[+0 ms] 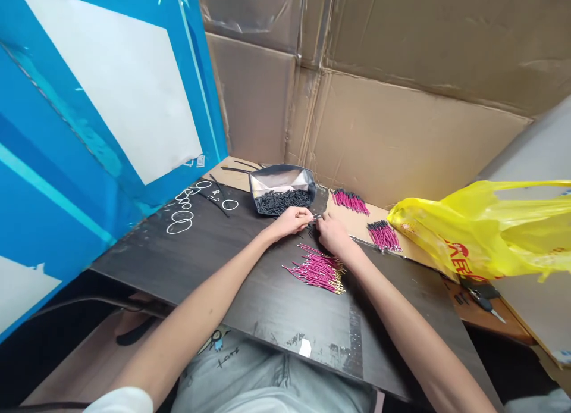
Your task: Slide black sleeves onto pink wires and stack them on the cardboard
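Pink wires (317, 270) lie on the table (223, 246). Near the pouch (282, 190), left hand (292, 221) and right hand (332, 231) almost meet, fingers pinching tiny dark pieces (316, 216).

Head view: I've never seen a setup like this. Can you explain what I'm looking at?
There is no robot here. One camera, worn on the person's head, looks forward and down. The left hand and right hand are bare and meet over a dark table. The left fingers pinch something small and dark at the right fingertips; its details are too small to tell.

Nearer the person lies a loose pile of pink wires. Beyond the hands is an open pouch of short black pieces. To the right are two bunches of dark-ended pink wires and a yellow bag.
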A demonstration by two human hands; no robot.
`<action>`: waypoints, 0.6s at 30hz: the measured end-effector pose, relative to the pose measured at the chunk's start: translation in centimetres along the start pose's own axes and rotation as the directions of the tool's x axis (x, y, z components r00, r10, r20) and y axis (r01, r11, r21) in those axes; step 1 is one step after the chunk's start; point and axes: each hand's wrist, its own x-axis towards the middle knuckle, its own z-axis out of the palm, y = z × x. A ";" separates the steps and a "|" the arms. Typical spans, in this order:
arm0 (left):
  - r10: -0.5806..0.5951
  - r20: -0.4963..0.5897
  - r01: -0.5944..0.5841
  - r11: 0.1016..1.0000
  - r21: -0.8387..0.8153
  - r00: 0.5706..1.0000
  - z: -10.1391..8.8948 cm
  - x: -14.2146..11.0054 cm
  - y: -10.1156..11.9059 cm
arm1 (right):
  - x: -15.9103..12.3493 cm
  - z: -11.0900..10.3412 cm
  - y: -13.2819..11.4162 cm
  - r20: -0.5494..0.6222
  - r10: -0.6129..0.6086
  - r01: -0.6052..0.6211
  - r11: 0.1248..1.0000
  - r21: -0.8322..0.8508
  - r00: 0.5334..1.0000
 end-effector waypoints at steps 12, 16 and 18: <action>0.042 0.293 -0.087 0.986 0.144 0.955 1.6 -1.3 1.8 | -10.3 0.6 4.1 -0.143 0.216 0.011 0.514 0.858 0.966; 0.009 0.329 -0.077 0.978 0.194 0.944 2.1 -1.2 2.3 | -10.6 0.5 2.9 -0.156 0.252 0.023 0.460 0.888 0.955; -0.009 0.343 -0.072 0.972 0.224 0.939 2.3 -1.1 2.3 | -10.2 0.3 2.5 -0.180 0.268 0.036 0.466 0.884 0.946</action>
